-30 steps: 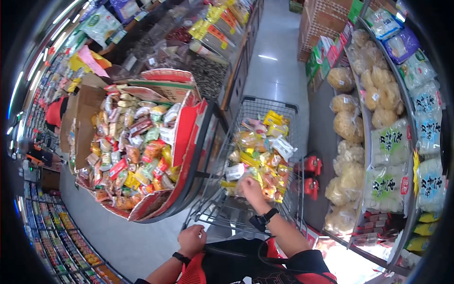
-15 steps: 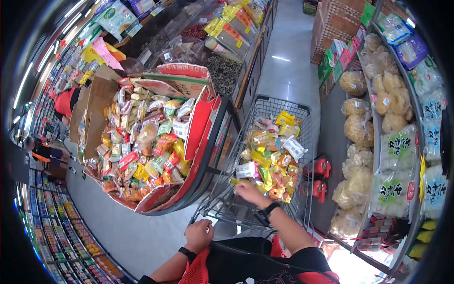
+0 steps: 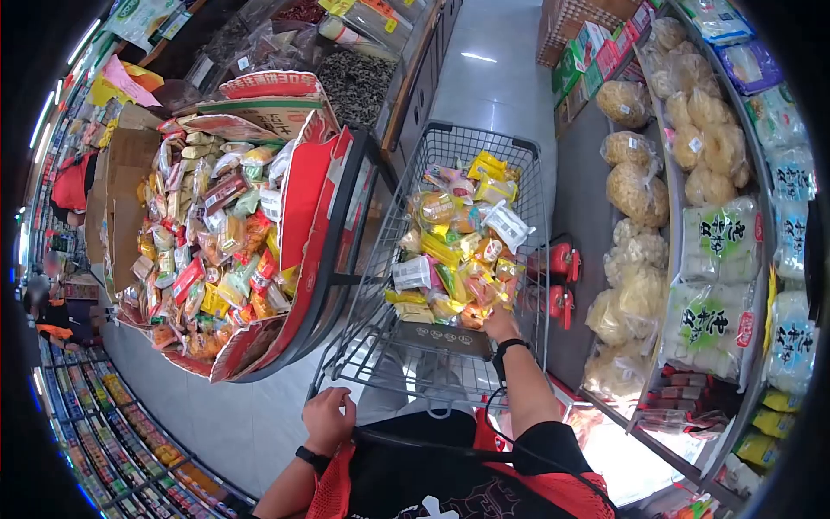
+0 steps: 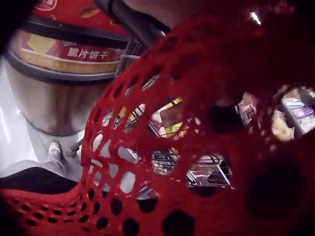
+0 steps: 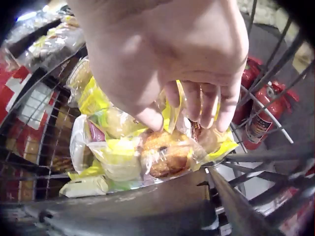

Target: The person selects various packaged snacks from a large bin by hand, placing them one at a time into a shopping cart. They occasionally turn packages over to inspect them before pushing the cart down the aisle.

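Note:
My right hand (image 3: 501,325) reaches into the near end of the shopping cart (image 3: 538,199). In the right wrist view its thumb and fingers point down around the yellow-edged wrapper of a packaged bun (image 5: 167,152), with a fold of the wrapper between them. Packaged snacks (image 3: 450,251) in yellow, clear and white wrappers are heaped around it. My left hand (image 3: 328,419), loosely curled and holding nothing, hangs left of the cart's handle end. Red mesh cloth (image 4: 162,128) blocks most of the left wrist view and hides that hand.
To the left stands a cardboard display bin (image 3: 303,208) full of wrapped snacks. Shelves at right carry bagged noodles (image 3: 637,192) and white packs (image 3: 709,324). Red fire extinguishers (image 3: 560,303) stand right beside the cart. The aisle floor (image 3: 484,86) runs on ahead.
My right hand has moved rightward from the left part of the heap to the bun at its near right edge. My left hand stays loosely curled at the left. The head view has shifted.

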The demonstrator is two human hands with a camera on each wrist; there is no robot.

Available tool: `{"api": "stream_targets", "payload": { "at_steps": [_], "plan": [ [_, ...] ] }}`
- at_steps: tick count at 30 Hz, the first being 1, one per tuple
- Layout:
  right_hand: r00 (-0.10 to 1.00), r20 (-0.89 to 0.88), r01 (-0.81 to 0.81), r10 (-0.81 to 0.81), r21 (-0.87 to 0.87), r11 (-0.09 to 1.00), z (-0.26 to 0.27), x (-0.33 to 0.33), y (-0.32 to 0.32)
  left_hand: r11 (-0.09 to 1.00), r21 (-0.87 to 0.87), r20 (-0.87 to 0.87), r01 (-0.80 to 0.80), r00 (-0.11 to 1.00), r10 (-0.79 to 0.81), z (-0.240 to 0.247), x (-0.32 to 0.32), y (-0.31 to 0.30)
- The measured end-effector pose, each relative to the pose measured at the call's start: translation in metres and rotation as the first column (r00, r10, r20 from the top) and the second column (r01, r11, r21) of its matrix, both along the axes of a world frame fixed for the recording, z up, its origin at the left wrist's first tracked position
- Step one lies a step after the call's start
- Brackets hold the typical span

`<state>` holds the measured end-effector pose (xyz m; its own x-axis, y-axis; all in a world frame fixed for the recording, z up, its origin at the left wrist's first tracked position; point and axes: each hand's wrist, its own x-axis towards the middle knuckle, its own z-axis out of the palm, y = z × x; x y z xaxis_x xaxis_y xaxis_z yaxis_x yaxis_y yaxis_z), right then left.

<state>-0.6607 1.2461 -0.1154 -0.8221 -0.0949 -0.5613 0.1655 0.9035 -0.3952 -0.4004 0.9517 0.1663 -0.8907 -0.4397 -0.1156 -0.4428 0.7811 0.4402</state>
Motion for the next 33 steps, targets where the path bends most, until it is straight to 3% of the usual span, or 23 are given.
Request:
{"api": "stream_targets", "payload": {
  "at_steps": [3,6,8,10,11,14,15,17,19,21,25,27,30,33],
  "plan": [
    [0.957,0.110,0.269,-0.268,0.007,0.963,0.009,-0.020,-0.017,1.000,-0.007,0.024,-0.005,1.000,0.005,0.002,0.002,0.000],
    [0.910,0.209,0.359,-0.358,0.037,0.933,-0.046,-0.034,-0.007,1.000,-0.010,0.033,-0.011,0.999,0.011,0.000,0.001,0.000],
    [0.761,0.343,0.634,-0.551,-0.213,0.743,-0.061,-0.029,-0.011,1.000,-0.015,0.026,-0.003,1.000,0.003,0.000,0.001,-0.002],
    [0.563,0.519,0.816,-0.643,-0.228,0.531,-0.010,-0.032,-0.024,1.000,-0.023,0.041,-0.006,0.999,0.007,0.001,0.000,-0.002],
    [0.582,0.545,0.811,-0.603,-0.341,0.475,-0.039,-0.028,-0.017,1.000,-0.025,0.048,-0.009,0.999,0.010,0.002,0.000,-0.001],
    [0.824,0.343,0.560,-0.452,-0.370,0.741,-0.061,-0.031,-0.005,0.999,-0.037,0.012,0.002,1.000,-0.001,0.000,0.001,-0.002],
    [0.901,0.166,0.433,-0.401,-0.414,0.801,-0.065,-0.032,0.002,1.000,-0.025,0.017,0.001,1.000,0.000,0.000,0.001,0.000],
    [0.950,-0.118,0.208,-0.290,-0.455,0.866,-0.034,-0.041,-0.016,0.999,-0.026,0.019,-0.019,1.000,0.019,0.006,0.000,-0.001],
    [0.922,-0.326,0.046,-0.210,-0.445,0.894,0.033,-0.051,-0.050,1.000,-0.006,0.002,-0.025,1.000,0.025,0.006,0.003,-0.003],
    [0.950,-0.165,0.157,-0.264,-0.478,0.864,0.112,-0.056,-0.080,1.000,0.005,0.038,-0.019,0.999,0.019,0.012,0.004,-0.003],
    [0.987,-0.090,0.013,-0.131,-0.776,0.630,0.246,-0.055,-0.132,1.000,-0.005,0.045,-0.018,0.999,0.018,0.014,0.005,-0.004],
    [0.997,0.067,0.079,-0.046,-0.924,0.374,0.297,-0.053,-0.156,1.000,-0.009,0.055,-0.022,0.998,0.022,0.015,0.007,-0.004],
    [0.982,0.176,0.178,0.074,-0.984,-0.015,0.380,-0.041,-0.197,1.000,-0.016,0.067,-0.015,0.998,0.017,0.017,0.007,-0.003],
    [0.980,0.049,0.037,0.193,-0.997,0.065,0.357,-0.046,-0.198,0.999,-0.036,0.069,-0.010,0.998,0.012,0.008,0.012,-0.004]
  ]
}}
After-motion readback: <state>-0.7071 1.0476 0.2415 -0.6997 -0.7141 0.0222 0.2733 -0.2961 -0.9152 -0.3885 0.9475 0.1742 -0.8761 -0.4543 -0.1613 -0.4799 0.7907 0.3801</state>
